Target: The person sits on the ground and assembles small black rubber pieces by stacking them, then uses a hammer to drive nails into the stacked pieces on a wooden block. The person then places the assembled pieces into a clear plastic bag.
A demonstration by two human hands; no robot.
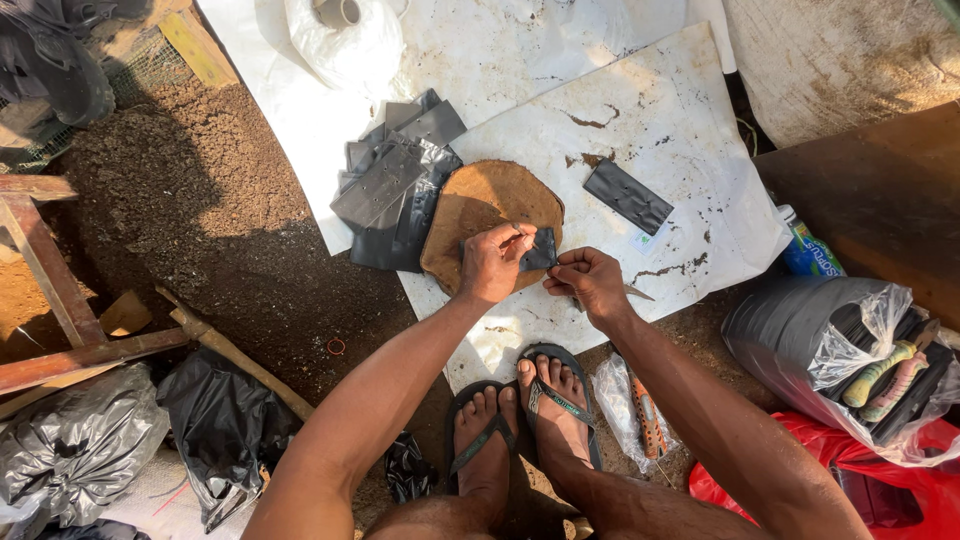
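Observation:
My left hand (492, 262) and my right hand (590, 280) both pinch a small black plastic bag (541, 250), holding it over a flat mound of brown soil (480, 205) on a white sheet (640, 130). A thin pale stick or blade (638, 292) pokes out from under my right hand. My two feet in dark flip-flops (520, 420) rest at the near edge of the sheet.
A pile of black plastic bags (395, 185) lies left of the soil, one more black bag (627, 196) to its right. Dark earth (190, 200) spreads left. Wooden sticks (60, 300), crumpled bags (80, 440), a clear bag with tools (870, 370) and a red bag (900, 490) surround me.

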